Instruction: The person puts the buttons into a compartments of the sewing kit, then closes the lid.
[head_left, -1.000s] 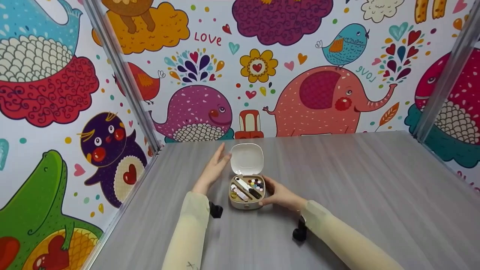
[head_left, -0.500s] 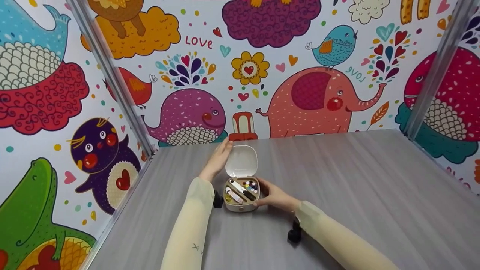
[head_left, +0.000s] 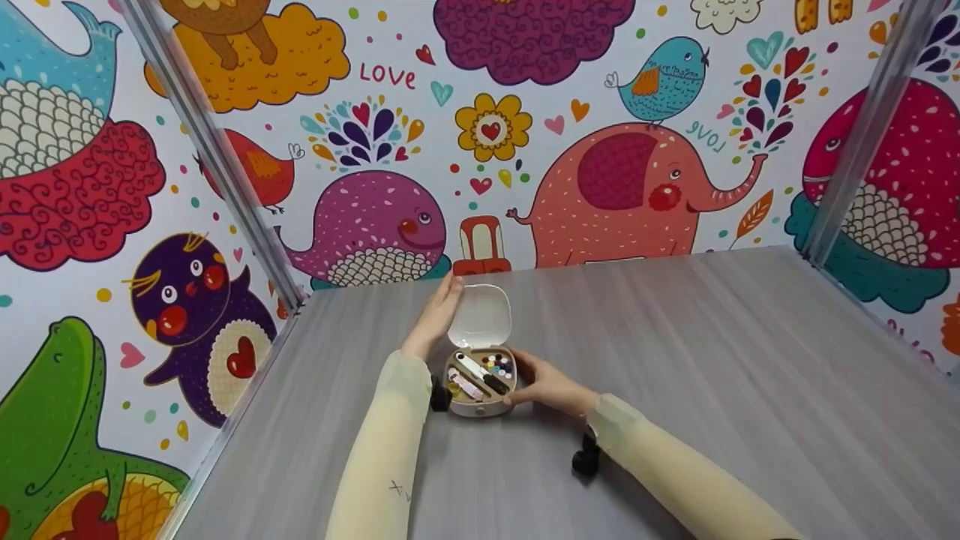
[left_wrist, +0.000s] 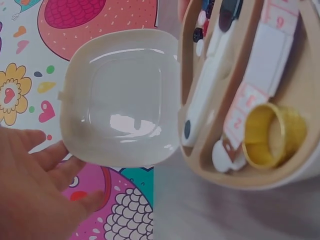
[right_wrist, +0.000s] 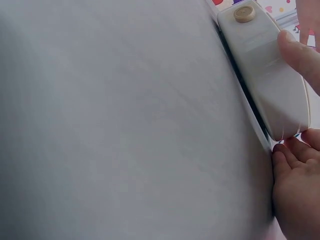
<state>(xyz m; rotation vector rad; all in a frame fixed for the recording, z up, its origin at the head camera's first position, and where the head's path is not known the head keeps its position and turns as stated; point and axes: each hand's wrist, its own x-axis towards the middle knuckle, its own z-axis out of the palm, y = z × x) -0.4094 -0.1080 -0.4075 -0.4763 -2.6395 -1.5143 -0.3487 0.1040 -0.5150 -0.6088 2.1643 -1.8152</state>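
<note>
A small cream sewing kit box (head_left: 480, 410) stands on the table with its lid (head_left: 480, 319) raised. My right hand (head_left: 551, 386) grips the box's right side, thumb (right_wrist: 302, 57) at the front corner and fingers farther back. Beside the lid's left edge, my left hand (head_left: 435, 319) has its fingers extended, fingertips right at the rim in the left wrist view. Inside the box lie a pink-and-white tape measure (left_wrist: 272, 47), a gold thimble ring (left_wrist: 292, 132), a slim white tool (left_wrist: 207, 90) with a black end, and several small coloured beads or buttons (head_left: 496, 365).
The grey wood-grain table (head_left: 645, 352) reaches to a cartoon-printed wall (head_left: 360, 217) close behind the lid. Metal posts (head_left: 225, 165) mark the corners. A black wrist camera (head_left: 586, 454) hangs below the right sleeve.
My left hand has moved in toward the lid's left edge, from slightly apart to right beside it. My right hand keeps its hold on the box. The head view has shifted slightly.
</note>
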